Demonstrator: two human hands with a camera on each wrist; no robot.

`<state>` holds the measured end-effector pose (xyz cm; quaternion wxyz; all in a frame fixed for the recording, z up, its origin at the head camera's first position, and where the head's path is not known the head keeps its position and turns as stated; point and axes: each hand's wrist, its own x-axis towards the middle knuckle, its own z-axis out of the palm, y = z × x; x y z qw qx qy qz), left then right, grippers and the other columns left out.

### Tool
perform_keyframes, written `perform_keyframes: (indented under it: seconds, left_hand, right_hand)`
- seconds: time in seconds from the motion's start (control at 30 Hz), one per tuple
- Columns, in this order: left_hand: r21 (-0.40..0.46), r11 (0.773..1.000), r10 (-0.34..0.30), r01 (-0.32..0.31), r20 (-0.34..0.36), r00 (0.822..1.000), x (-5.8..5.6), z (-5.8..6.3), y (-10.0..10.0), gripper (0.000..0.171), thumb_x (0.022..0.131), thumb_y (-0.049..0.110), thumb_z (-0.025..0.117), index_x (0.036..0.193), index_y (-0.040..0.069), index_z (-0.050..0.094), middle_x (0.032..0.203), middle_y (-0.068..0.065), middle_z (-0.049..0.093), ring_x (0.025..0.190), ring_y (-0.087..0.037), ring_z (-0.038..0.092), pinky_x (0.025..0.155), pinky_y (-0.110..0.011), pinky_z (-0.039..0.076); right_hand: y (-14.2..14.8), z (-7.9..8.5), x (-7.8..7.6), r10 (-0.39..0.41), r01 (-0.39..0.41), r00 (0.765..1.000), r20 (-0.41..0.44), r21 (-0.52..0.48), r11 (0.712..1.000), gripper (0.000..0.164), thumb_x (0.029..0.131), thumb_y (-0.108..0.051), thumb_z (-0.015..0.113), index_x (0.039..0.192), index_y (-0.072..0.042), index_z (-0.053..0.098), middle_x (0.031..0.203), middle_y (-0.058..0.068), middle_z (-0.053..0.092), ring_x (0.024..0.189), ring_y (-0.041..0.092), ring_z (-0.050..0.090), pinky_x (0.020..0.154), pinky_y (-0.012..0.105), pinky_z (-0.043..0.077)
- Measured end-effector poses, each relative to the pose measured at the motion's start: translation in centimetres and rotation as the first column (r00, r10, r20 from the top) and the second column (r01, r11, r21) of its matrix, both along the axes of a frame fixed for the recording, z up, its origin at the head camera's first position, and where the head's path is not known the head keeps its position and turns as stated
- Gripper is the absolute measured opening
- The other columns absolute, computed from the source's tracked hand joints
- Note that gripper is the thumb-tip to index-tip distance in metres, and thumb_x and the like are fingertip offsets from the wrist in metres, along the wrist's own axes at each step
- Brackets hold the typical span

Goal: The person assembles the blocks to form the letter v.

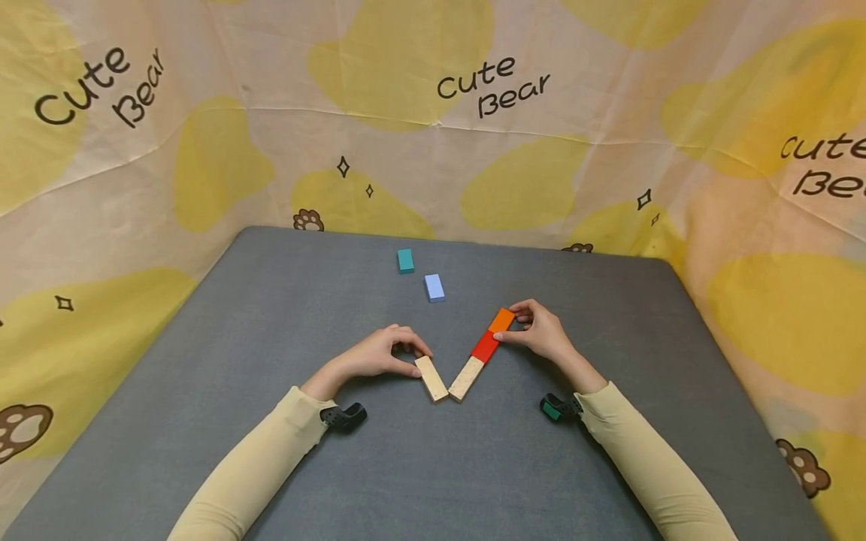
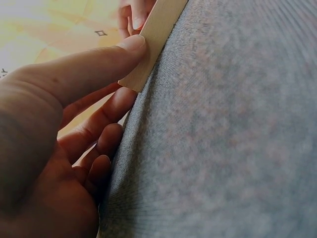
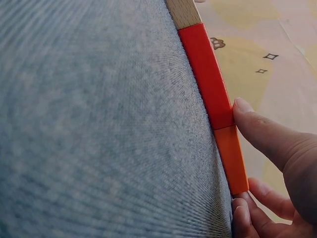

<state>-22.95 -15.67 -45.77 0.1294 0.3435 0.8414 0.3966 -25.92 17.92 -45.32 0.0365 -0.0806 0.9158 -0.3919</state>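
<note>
A plain wooden block [image 1: 431, 379] lies flat and slanted on the grey table. My left hand [image 1: 379, 352] pinches its upper end, the thumb on the near side and the fingers at the far end. Its lower end nearly meets a second plain block [image 1: 467, 379], so the two form a V. Continuing the right side of the V, a red block [image 1: 485, 349] and an orange block [image 1: 502, 320] lie end to end with it. My right hand [image 1: 541, 330] has its thumb by the red-orange seam and its curled fingers at the orange block's far end.
Behind the V lie a light blue block [image 1: 434, 288] and a teal block [image 1: 405, 261], apart from each other. Wrist straps with dark mounts sit at both cuffs, low over the grey table [image 1: 433, 481]. A patterned yellow cloth [image 1: 392, 68] rises beyond the table's back edge.
</note>
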Motion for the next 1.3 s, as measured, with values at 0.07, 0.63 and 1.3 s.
perform_keyframes:
  seconds: [0.07,0.63,1.3]
  left_hand:
    - [-0.003,1.0,0.003,-0.003,0.0,1.0,0.0,0.0,0.0,0.033,0.077,0.036,0.078,0.108,0.03,0.07,0.099,0.014,0.063,0.095,-0.01,0.051,0.082,-0.029,0.04]
    - [0.001,1.0,0.004,-0.004,-0.013,1.0,0.0,0.0,0.0,0.032,0.078,0.035,0.078,0.108,0.028,0.07,0.098,0.014,0.063,0.095,-0.01,0.051,0.081,-0.029,0.04]
    - [-0.002,1.0,0.0,0.0,-0.001,1.0,-0.1,0.0,0.0,0.032,0.077,0.035,0.078,0.108,0.029,0.07,0.099,0.014,0.063,0.096,-0.01,0.05,0.082,-0.029,0.04]
  right_hand:
    - [0.0,0.0,0.0,0.008,-0.008,1.0,-0.002,0.0,1.0,0.065,0.07,-0.038,0.083,0.12,-0.006,0.056,0.117,0.016,0.059,0.108,0.03,0.056,0.091,0.044,0.047]
    - [0.0,0.0,-0.1,0.011,-0.011,1.0,-0.01,-0.007,1.0,0.063,0.071,-0.034,0.083,0.12,-0.005,0.057,0.116,0.016,0.06,0.107,0.03,0.056,0.091,0.044,0.047]
    - [1.7,-0.2,-0.5,0.079,-0.076,0.996,0.037,-0.082,0.994,0.057,0.077,-0.037,0.078,0.124,-0.011,0.059,0.124,0.013,0.06,0.112,0.029,0.057,0.093,0.044,0.046]
